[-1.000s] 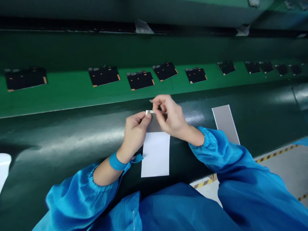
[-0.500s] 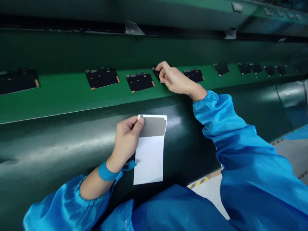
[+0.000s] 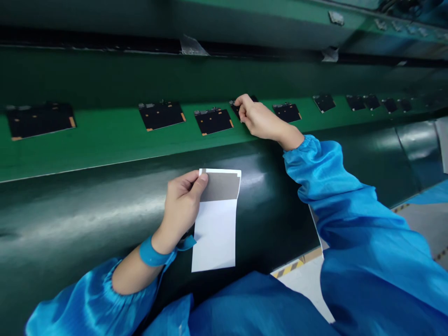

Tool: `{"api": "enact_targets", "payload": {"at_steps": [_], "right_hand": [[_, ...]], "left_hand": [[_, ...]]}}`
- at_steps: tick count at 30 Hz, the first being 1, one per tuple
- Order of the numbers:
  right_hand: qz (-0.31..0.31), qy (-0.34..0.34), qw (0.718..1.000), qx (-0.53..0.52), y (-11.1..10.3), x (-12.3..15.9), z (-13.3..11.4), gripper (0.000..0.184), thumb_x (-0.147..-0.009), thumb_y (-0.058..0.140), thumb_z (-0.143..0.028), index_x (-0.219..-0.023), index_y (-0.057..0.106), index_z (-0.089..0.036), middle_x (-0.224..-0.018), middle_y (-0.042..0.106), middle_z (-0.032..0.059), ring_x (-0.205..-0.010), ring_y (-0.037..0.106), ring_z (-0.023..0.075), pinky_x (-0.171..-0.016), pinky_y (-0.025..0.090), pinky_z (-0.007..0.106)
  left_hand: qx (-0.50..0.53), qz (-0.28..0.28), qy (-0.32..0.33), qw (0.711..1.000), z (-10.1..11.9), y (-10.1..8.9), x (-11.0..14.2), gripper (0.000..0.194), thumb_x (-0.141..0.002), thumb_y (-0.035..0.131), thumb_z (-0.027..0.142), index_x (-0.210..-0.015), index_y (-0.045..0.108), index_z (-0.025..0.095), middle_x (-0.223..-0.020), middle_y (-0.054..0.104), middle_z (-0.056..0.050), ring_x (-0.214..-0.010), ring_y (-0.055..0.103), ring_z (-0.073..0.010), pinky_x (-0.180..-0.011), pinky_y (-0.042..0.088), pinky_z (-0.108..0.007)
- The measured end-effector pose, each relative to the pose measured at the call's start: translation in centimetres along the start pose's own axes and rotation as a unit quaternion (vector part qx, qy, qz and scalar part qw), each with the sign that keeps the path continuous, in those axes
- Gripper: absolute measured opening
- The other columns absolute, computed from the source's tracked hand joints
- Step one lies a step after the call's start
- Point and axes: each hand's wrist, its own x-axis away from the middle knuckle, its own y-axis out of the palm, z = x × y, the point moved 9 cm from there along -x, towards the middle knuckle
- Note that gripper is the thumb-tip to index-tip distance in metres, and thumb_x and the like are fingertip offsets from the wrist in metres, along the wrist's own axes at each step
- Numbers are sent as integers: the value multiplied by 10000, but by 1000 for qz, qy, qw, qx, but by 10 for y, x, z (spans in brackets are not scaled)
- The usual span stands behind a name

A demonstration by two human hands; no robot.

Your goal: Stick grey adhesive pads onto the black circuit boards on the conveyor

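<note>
My left hand (image 3: pixel 185 200) pinches the top left corner of a white sheet (image 3: pixel 214 235) between thumb and fingers. The sheet's upper part is a grey panel (image 3: pixel 222 186) with a white border, and a crease runs below it. Farther up, my right hand (image 3: pixel 257 116) is closed in a pinch over a black circuit board (image 3: pixel 234 107), mostly covered by the hand. Whatever those fingertips hold, if anything, is hidden. Beside that board lie another black circuit board (image 3: pixel 214 122) on the left and a further board (image 3: pixel 287 113) on the right.
The boards lie in a row on a green conveyor belt (image 3: pixel 112 140), with more at the left (image 3: pixel 42 122) and several farther right. A dark green sloped ledge (image 3: pixel 87 200) runs along the front. Tape pieces (image 3: pixel 192 45) stick to the dark rail behind.
The nearer boards have shifted to the right along the belt. My right hand has moved slightly right along with the board under it. My left hand keeps its hold on the sheet.
</note>
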Motion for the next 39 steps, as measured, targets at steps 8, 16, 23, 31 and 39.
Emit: {"api": "enact_targets", "payload": {"at_steps": [8, 16, 23, 31, 39], "right_hand": [[119, 73, 988, 73, -42, 12, -6, 588, -939, 732, -224, -1461, 466, -170, -1469, 487, 206, -1318, 554, 346, -1130, 515, 510], [-16, 77, 975, -207, 12, -18, -34, 120, -909, 745, -205, -894, 635, -158, -735, 599, 8, -675, 525, 133, -635, 444, 256], [-51, 87, 974, -205, 18, -20, -43, 81, -838, 685, -84, -818, 635, -145, -734, 655, 26, -671, 516, 134, -642, 410, 262], [-91, 70, 984, -139, 10, -16, -38, 115, -837, 616, -34, -867, 647, -141, -804, 697, 38, -714, 562, 142, -693, 410, 273], [-93, 75, 987, -108, 3, -8, -27, 100, -830, 639, -70, -825, 624, -169, -769, 676, 35, -697, 552, 157, -695, 412, 299]], "left_hand": [[3, -3, 11, 1000, 3, 1, -1, 406, -919, 686, 478, -656, 591, 184, -627, 448, 6, -589, 370, -130, -513, 271, -257], [18, -2, 8, 1000, -2, 1, -2, 368, -908, 699, 462, -686, 621, 178, -639, 465, 9, -599, 385, -129, -528, 295, -249], [17, -5, -1, 1000, -1, 1, -1, 366, -917, 706, 490, -731, 685, 175, -652, 532, -4, -601, 435, -138, -527, 319, -251], [10, -2, -2, 1000, 0, 1, 1, 375, -910, 708, 511, -741, 711, 177, -656, 570, -15, -608, 462, -148, -532, 343, -253], [17, 0, 0, 1000, 2, 2, 0, 383, -901, 734, 527, -726, 710, 187, -668, 597, -25, -613, 481, -158, -536, 366, -261]]}}
